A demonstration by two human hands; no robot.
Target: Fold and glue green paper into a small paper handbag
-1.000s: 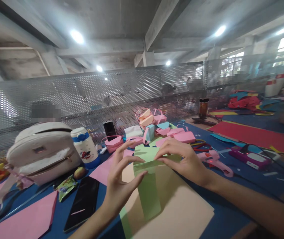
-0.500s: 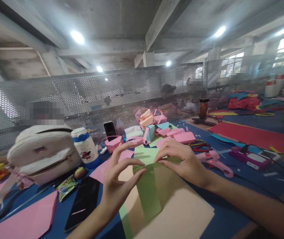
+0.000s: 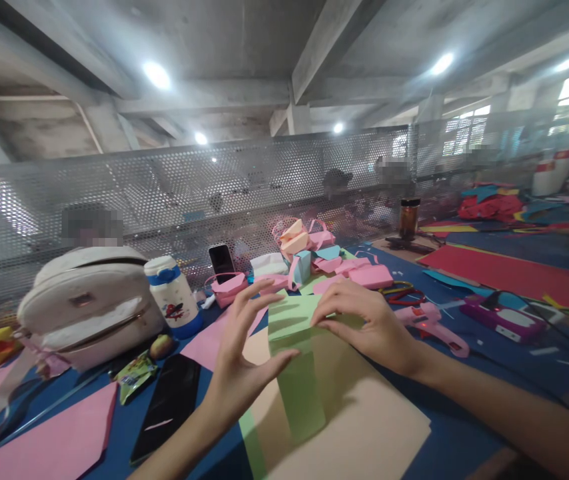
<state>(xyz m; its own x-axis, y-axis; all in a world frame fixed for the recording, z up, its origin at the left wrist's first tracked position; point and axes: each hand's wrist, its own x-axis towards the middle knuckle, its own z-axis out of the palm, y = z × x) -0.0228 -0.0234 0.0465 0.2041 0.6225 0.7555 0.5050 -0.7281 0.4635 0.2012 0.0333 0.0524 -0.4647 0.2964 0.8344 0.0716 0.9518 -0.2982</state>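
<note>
A folded light-green paper strip [image 3: 298, 373] stands over a stack of cream paper sheets [image 3: 364, 427], its top part bent away from me along a crease. My right hand [image 3: 364, 320] pinches the right edge of this green paper near the crease, thumb and forefinger together. On the other side, my left hand [image 3: 237, 360] is open, its thumb and fingers spread wide. The left thumb tip lies in front of the green strip; whether it touches the paper I cannot tell.
A pink glue gun [image 3: 432, 327] lies to the right, near a purple device [image 3: 504, 317]. Folded paper pieces [image 3: 309, 247] are heaped at the back. On the left are a black phone [image 3: 167, 407], a bottle [image 3: 173, 297], a white backpack [image 3: 89, 307] and pink paper [image 3: 54, 430].
My left fingers have come off the green paper's crease and spread apart from the thumb. My right hand stays pinched at the right edge.
</note>
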